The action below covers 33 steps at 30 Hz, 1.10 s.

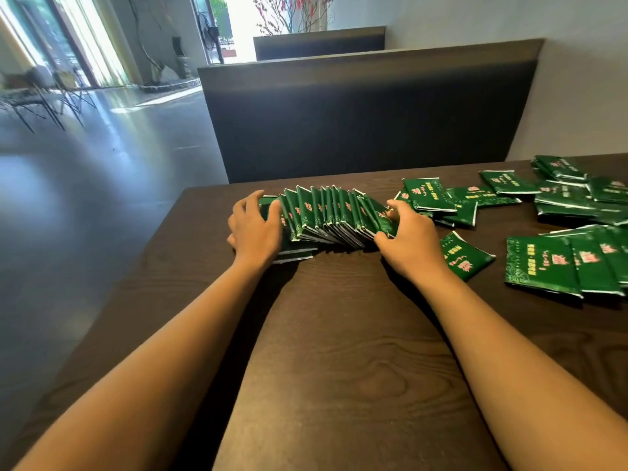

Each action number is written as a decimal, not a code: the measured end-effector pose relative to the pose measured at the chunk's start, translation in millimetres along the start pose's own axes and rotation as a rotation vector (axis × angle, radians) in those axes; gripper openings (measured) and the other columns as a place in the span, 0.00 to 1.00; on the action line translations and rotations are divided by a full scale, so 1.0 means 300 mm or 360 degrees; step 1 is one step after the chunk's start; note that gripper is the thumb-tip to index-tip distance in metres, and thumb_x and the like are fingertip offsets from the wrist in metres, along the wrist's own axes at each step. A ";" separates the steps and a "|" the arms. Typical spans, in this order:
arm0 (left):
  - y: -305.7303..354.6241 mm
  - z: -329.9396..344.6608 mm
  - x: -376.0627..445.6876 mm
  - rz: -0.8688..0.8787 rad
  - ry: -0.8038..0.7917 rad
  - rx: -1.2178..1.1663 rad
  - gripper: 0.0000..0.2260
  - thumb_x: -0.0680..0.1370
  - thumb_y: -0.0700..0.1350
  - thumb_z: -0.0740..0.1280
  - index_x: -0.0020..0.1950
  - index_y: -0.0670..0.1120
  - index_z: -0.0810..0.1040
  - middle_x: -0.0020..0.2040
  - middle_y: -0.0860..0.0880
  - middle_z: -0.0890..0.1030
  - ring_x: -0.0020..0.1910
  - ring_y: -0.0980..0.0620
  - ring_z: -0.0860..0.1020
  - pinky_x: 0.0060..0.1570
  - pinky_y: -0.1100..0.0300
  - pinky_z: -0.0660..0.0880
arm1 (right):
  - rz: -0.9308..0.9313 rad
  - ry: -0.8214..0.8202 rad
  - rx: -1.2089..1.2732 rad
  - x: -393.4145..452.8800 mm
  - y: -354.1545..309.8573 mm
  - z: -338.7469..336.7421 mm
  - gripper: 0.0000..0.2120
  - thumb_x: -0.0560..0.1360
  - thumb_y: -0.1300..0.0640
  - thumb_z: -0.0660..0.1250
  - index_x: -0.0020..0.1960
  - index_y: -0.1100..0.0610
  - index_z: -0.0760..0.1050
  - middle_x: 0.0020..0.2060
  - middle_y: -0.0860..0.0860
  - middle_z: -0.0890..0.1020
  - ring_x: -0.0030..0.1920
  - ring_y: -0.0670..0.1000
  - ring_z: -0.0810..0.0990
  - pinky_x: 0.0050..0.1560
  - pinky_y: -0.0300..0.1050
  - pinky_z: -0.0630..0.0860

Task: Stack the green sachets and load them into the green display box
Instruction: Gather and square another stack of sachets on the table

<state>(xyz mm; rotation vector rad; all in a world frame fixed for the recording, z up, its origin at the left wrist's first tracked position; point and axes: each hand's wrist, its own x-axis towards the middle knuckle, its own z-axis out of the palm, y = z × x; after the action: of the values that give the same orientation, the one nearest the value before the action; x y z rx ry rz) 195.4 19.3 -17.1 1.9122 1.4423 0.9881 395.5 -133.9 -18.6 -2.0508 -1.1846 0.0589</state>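
A row of several green sachets (334, 215) stands on edge, fanned and leaning, on the dark wooden table (339, 351). My left hand (253, 226) grips the left end of the row, fingers curled over the outermost sachets. My right hand (406, 237) grips the right end, thumb and fingers around the last sachets. A few sachets lie flat under the left end of the row. No green display box is in view.
Loose green sachets (543, 263) lie flat and scattered over the right side of the table, with one sachet (465, 254) just right of my right hand. A dark padded bench back (373, 124) stands behind the table. The table's left edge drops to the floor.
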 end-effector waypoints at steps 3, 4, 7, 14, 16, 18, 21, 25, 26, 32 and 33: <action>-0.043 -0.066 -0.052 0.0083 0.0069 -0.0047 0.16 0.84 0.53 0.61 0.71 0.51 0.73 0.73 0.47 0.69 0.74 0.46 0.65 0.72 0.41 0.63 | -0.0115 0.0112 0.0021 -0.005 -0.009 0.001 0.18 0.74 0.62 0.71 0.64 0.58 0.81 0.53 0.55 0.84 0.52 0.56 0.81 0.52 0.43 0.76; -0.063 -0.087 -0.066 0.0092 0.0074 -0.0074 0.14 0.84 0.52 0.62 0.68 0.51 0.74 0.71 0.47 0.71 0.72 0.46 0.67 0.72 0.42 0.65 | -0.0150 0.0170 0.0049 -0.007 -0.014 0.001 0.16 0.75 0.63 0.70 0.62 0.57 0.82 0.52 0.54 0.85 0.52 0.55 0.82 0.52 0.42 0.75; -0.113 -0.154 -0.109 0.0100 0.0095 -0.0196 0.06 0.82 0.49 0.65 0.59 0.52 0.75 0.61 0.51 0.74 0.62 0.50 0.74 0.66 0.44 0.74 | -0.0333 0.0374 0.0164 -0.015 -0.049 -0.005 0.14 0.76 0.64 0.70 0.60 0.56 0.83 0.53 0.52 0.84 0.55 0.51 0.80 0.57 0.39 0.74; -0.053 -0.203 -0.229 0.0416 -0.0167 -0.0705 0.09 0.81 0.52 0.69 0.60 0.54 0.74 0.57 0.53 0.80 0.55 0.54 0.82 0.55 0.56 0.81 | -0.0348 0.0256 0.1103 -0.103 -0.190 -0.002 0.05 0.79 0.60 0.70 0.53 0.52 0.77 0.46 0.45 0.82 0.46 0.41 0.82 0.44 0.35 0.79; -0.053 -0.202 -0.254 0.0380 -0.0357 -0.0856 0.20 0.79 0.50 0.72 0.68 0.50 0.71 0.61 0.50 0.79 0.57 0.54 0.82 0.51 0.60 0.82 | -0.0302 -0.0013 0.1144 -0.121 -0.206 0.037 0.03 0.80 0.58 0.70 0.51 0.51 0.78 0.45 0.48 0.84 0.46 0.44 0.84 0.44 0.39 0.81; -0.059 -0.197 -0.270 0.0315 -0.0571 -0.0879 0.24 0.76 0.44 0.75 0.70 0.49 0.70 0.61 0.49 0.80 0.58 0.54 0.83 0.50 0.57 0.83 | -0.0352 -0.0264 0.0962 -0.131 -0.195 0.076 0.03 0.79 0.56 0.71 0.51 0.50 0.79 0.46 0.46 0.84 0.47 0.43 0.83 0.47 0.39 0.79; -0.078 -0.181 -0.263 0.0397 -0.0610 -0.0669 0.23 0.75 0.36 0.77 0.67 0.47 0.74 0.53 0.49 0.85 0.55 0.55 0.84 0.55 0.53 0.83 | -0.0530 -0.0397 0.0452 -0.136 -0.172 0.119 0.13 0.75 0.54 0.75 0.57 0.47 0.77 0.48 0.41 0.81 0.51 0.39 0.80 0.52 0.33 0.73; -0.074 -0.186 -0.251 0.0590 -0.0312 -0.0569 0.17 0.74 0.33 0.76 0.59 0.47 0.77 0.52 0.52 0.84 0.53 0.59 0.83 0.56 0.59 0.82 | -0.0602 -0.0274 0.0463 -0.132 -0.181 0.102 0.14 0.75 0.54 0.75 0.59 0.49 0.77 0.49 0.44 0.81 0.48 0.40 0.80 0.47 0.32 0.75; -0.075 -0.190 -0.247 0.0635 -0.0223 -0.0541 0.17 0.75 0.34 0.76 0.58 0.48 0.76 0.52 0.54 0.83 0.53 0.61 0.83 0.56 0.61 0.81 | -0.0623 -0.0206 0.0484 -0.129 -0.183 0.095 0.13 0.75 0.53 0.74 0.58 0.49 0.77 0.49 0.43 0.80 0.46 0.40 0.79 0.45 0.30 0.74; -0.089 -0.216 -0.232 0.0763 -0.0102 -0.0477 0.17 0.75 0.37 0.76 0.59 0.49 0.76 0.53 0.59 0.82 0.56 0.61 0.82 0.55 0.62 0.81 | -0.0496 0.0351 0.0085 -0.087 -0.142 0.048 0.18 0.74 0.56 0.68 0.63 0.53 0.74 0.57 0.51 0.76 0.58 0.54 0.72 0.57 0.47 0.71; -0.092 -0.212 -0.234 0.0738 -0.0200 -0.0425 0.18 0.75 0.38 0.77 0.60 0.51 0.75 0.53 0.59 0.82 0.57 0.62 0.82 0.56 0.62 0.81 | -0.0355 0.0268 -0.0049 -0.077 -0.126 0.044 0.23 0.73 0.56 0.68 0.67 0.52 0.71 0.62 0.53 0.74 0.63 0.57 0.70 0.62 0.50 0.68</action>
<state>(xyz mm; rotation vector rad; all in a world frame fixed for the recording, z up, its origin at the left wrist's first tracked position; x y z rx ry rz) 117.2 -40.8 -17.9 2.1006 0.7619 1.1711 349.8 -132.9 -11.7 -1.8962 -1.3053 -0.2359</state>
